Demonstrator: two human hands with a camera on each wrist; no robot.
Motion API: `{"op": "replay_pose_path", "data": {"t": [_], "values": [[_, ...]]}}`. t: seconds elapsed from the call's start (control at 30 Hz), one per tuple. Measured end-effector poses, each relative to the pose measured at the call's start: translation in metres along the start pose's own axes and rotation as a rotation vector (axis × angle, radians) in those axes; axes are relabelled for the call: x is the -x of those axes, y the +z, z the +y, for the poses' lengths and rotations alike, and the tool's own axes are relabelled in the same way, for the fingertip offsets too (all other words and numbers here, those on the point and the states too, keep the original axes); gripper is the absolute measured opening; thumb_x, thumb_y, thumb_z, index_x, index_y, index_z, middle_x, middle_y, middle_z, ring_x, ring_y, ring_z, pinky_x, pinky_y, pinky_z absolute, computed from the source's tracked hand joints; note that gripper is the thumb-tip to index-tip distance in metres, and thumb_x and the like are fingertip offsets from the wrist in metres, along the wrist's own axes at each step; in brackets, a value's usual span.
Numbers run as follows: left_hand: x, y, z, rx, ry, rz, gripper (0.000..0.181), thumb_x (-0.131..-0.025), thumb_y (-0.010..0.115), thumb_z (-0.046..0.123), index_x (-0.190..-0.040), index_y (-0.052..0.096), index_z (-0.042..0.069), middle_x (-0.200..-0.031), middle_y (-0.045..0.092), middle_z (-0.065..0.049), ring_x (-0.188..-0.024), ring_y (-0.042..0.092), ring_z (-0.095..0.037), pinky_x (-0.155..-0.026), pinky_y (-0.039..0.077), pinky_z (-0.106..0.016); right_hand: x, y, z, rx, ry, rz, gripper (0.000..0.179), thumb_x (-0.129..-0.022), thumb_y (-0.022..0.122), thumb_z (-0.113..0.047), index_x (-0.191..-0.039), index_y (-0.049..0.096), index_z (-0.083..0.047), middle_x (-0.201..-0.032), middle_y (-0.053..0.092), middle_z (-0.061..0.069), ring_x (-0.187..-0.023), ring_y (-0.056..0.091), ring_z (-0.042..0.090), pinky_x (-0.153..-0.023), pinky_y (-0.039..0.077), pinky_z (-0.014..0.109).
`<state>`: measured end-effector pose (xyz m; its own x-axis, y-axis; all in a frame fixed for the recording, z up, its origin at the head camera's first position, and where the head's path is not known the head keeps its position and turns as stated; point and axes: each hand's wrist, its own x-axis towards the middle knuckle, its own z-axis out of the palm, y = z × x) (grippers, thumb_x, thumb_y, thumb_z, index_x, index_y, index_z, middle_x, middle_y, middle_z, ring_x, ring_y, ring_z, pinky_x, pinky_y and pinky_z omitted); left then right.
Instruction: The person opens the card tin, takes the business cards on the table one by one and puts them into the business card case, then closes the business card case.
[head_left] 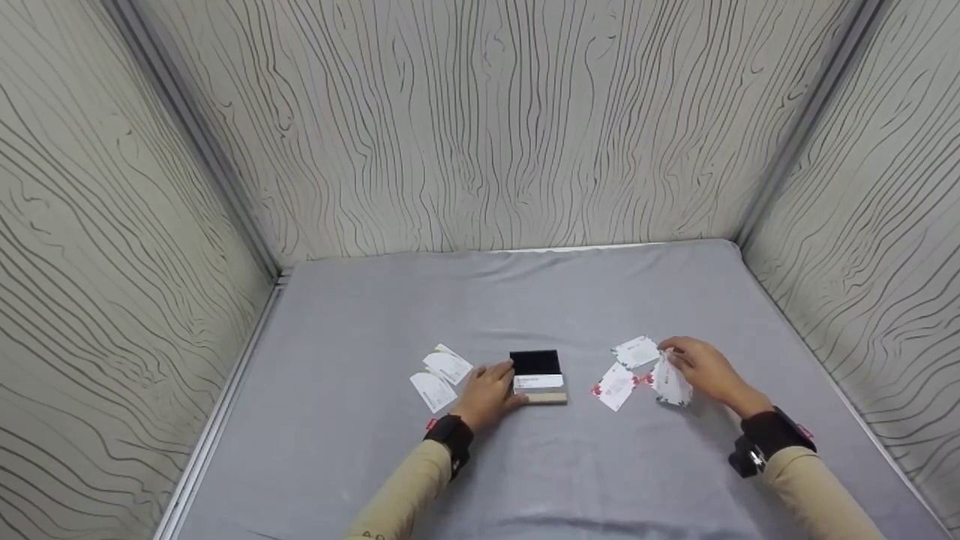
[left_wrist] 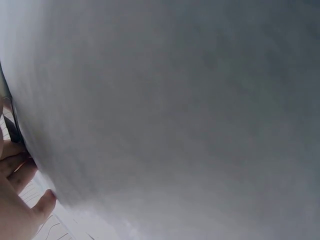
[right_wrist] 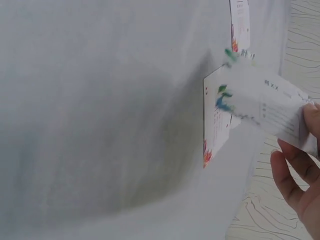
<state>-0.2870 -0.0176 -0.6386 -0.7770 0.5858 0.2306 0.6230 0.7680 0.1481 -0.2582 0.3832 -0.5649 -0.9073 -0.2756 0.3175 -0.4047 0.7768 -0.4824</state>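
Observation:
In the head view, my left hand [head_left: 487, 394] holds the left side of an open card case [head_left: 534, 363], its fingers at the upper part and thumb by the front edge. The case has a black inside and a pale tan front strip; a white card [head_left: 538, 381] lies across it. The left wrist view catches only part of that hand at the lower left. My right hand [head_left: 703, 371] pinches a white business card [right_wrist: 275, 102] with green and blue leaf trim by its end. The card hangs tilted over a red-flowered card [right_wrist: 216, 120], overlapping it in the right wrist view.
Left of the case lie white cards [head_left: 433, 391] with yellow-green corners, overlapping each other. To its right are a leaf-trimmed card [head_left: 636, 351] and a red-flowered card [head_left: 617, 386]. A grey cloth [head_left: 360, 315] covers the table, enclosed by wood-grain panels [head_left: 480, 127].

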Motion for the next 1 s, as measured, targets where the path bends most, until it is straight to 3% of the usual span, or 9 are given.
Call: {"op": "replay_pose_path", "data": {"t": [0.13, 0.23, 0.4, 0.5, 0.73, 0.87, 1.0], "values": [[0.0, -0.001, 0.0, 0.0, -0.006, -0.012, 0.061, -0.096, 0.059, 0.048, -0.131, 0.06, -0.002, -0.138, 0.056, -0.012, -0.129, 0.051, -0.022, -0.103, 0.041, -0.045, -0.003, 0.003, -0.005, -0.003, -0.043, 0.018, 0.031, -0.086, 0.057, 0.017, -0.112, 0.068, 0.004, -0.107, 0.068, 0.02, -0.101, 0.063, 0.043, -0.087, 0.048, 0.058], [0.0, -0.002, 0.0, -0.001, -0.008, -0.008, 0.061, -0.095, 0.059, 0.048, -0.13, 0.06, -0.002, -0.138, 0.057, -0.012, -0.129, 0.051, -0.023, -0.103, 0.041, -0.046, -0.006, 0.008, -0.009, -0.007, -0.041, 0.03, 0.028, -0.087, 0.059, 0.016, -0.11, 0.068, 0.002, -0.103, 0.069, 0.017, -0.096, 0.064, 0.039, -0.083, 0.049, 0.056], [0.0, -0.001, 0.0, 0.001, -0.006, 0.001, 0.061, -0.095, 0.06, 0.048, -0.13, 0.061, -0.002, -0.137, 0.057, -0.012, -0.128, 0.052, -0.023, -0.102, 0.041, -0.046, -0.01, 0.021, -0.016, -0.049, -0.019, 0.045, 0.02, -0.089, 0.063, 0.009, -0.106, 0.066, 0.0, -0.085, 0.064, 0.005, -0.076, 0.057, 0.021, -0.069, 0.048, 0.04], [0.001, 0.001, 0.0, 0.008, 0.001, 0.009, 0.06, -0.095, 0.06, 0.047, -0.129, 0.061, -0.003, -0.137, 0.057, -0.013, -0.128, 0.052, -0.023, -0.102, 0.041, -0.046, -0.011, 0.029, -0.021, -0.076, 0.002, 0.038, 0.019, -0.089, 0.064, 0.008, -0.106, 0.065, -0.001, -0.079, 0.059, -0.001, -0.072, 0.05, 0.014, -0.065, 0.043, 0.032], [0.0, 0.002, 0.0, 0.011, 0.006, 0.022, 0.059, -0.096, 0.06, 0.046, -0.128, 0.061, -0.003, -0.136, 0.058, -0.014, -0.127, 0.053, -0.024, -0.102, 0.041, -0.046, -0.018, 0.037, -0.033, -0.088, 0.022, 0.038, 0.016, -0.09, 0.066, 0.005, -0.104, 0.064, -0.004, -0.08, 0.059, -0.003, -0.072, 0.049, 0.013, -0.064, 0.04, 0.029], [0.0, 0.0, 0.0, 0.015, 0.004, 0.02, 0.059, -0.096, 0.06, 0.046, -0.128, 0.061, -0.002, -0.136, 0.058, -0.014, -0.126, 0.053, -0.024, -0.102, 0.041, -0.046, -0.024, 0.042, -0.04, -0.113, -0.03, 0.067, 0.016, -0.088, 0.067, 0.007, -0.1, 0.063, -0.003, -0.079, 0.06, -0.002, -0.07, 0.05, 0.012, -0.063, 0.041, 0.029], [0.0, 0.001, -0.001, 0.0, 0.017, 0.032, 0.059, -0.095, 0.059, 0.047, -0.127, 0.062, -0.002, -0.135, 0.058, -0.013, -0.126, 0.053, -0.023, -0.1, 0.042, -0.045, -0.029, 0.046, -0.048, -0.13, -0.064, 0.045, 0.014, -0.089, 0.067, 0.004, -0.1, 0.062, -0.004, -0.082, 0.063, 0.0, -0.07, 0.055, 0.013, -0.063, 0.045, 0.029]]}}
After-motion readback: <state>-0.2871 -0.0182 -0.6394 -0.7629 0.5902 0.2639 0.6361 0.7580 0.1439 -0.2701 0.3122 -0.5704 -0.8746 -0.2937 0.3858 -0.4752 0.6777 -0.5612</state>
